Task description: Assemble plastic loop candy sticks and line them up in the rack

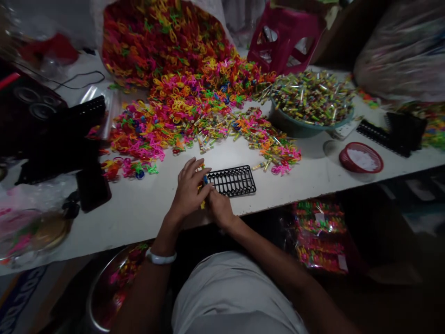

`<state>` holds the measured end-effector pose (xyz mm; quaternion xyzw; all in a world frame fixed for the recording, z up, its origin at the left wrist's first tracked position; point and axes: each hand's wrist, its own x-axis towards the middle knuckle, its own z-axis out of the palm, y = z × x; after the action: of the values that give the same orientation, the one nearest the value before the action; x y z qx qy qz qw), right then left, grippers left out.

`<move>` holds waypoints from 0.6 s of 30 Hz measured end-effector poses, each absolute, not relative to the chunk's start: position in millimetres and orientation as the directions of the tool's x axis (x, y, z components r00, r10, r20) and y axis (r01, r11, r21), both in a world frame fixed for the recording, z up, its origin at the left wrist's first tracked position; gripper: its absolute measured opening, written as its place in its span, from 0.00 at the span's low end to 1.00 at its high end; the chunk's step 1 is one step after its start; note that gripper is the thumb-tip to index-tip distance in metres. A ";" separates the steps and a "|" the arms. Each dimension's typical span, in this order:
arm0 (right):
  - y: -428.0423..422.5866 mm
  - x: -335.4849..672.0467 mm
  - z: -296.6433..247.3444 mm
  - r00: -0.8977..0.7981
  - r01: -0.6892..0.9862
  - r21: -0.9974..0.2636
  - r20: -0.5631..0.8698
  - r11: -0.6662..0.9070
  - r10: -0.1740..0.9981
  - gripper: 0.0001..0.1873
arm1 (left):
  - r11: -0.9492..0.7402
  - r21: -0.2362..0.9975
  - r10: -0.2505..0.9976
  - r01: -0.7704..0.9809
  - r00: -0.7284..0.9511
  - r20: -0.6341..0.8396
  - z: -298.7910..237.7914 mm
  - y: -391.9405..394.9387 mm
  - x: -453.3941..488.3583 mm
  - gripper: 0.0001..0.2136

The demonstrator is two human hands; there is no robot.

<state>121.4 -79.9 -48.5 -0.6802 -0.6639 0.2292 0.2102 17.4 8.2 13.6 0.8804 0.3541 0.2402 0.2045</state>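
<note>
A black plastic rack [232, 181] with rows of slots lies on the white table near its front edge. At its left end, my left hand [187, 188] is closed, thumb and fingers around small yellow and blue plastic pieces [205, 178]. Close beside it, my right hand [220, 207] is closed at the rack's lower left corner, and what its fingertips hold is hidden. Beyond the rack spreads a heap of colourful small plastic pieces [177, 102], with short clear tubes [210, 132] mixed in near its front.
A big bag [163, 41] of plastic pieces spills onto the table. To the right stand a basin [295, 130] full of small tubes and a red basket [359, 157] with white contents. A phone [93, 187] lies left. A pink stool [283, 39] is behind; packed bags [320, 236] sit below.
</note>
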 end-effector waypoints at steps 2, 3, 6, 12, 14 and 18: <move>-89.7 126.1 -52.1 0.017 0.729 -0.681 0.122 0.071 0.992 0.21 | -0.670 0.536 0.718 0.513 0.631 0.294 11.9 9.1 17.4 0.17; -95.0 128.9 -53.7 0.026 0.689 -0.715 0.191 0.121 0.981 0.21 | -0.674 0.538 0.715 0.506 0.630 0.304 11.0 9.6 17.6 0.17; -107.6 135.9 -58.5 0.092 0.623 -0.760 0.306 0.185 0.947 0.20 | -0.683 0.535 0.710 0.497 0.623 0.328 9.1 11.3 18.7 0.17; -109.9 133.9 -63.2 0.034 0.726 -0.664 0.294 0.179 0.955 0.15 | -0.717 0.509 0.677 0.477 0.649 0.346 6.9 17.9 17.0 0.17; -109.0 131.8 -62.0 -0.015 0.786 -0.592 0.269 0.178 0.963 0.15 | -0.731 0.497 0.661 0.467 0.667 0.345 6.8 20.6 15.8 0.17; -109.7 132.5 -58.9 -0.039 0.828 -0.528 0.281 0.189 0.959 0.14 | -0.740 0.486 0.652 0.465 0.675 0.345 7.4 22.0 15.6 0.18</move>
<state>132.5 -109.7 -58.9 -0.6271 -0.7124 0.1107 0.2949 15.6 22.0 7.4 0.8969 0.3113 0.2559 0.1824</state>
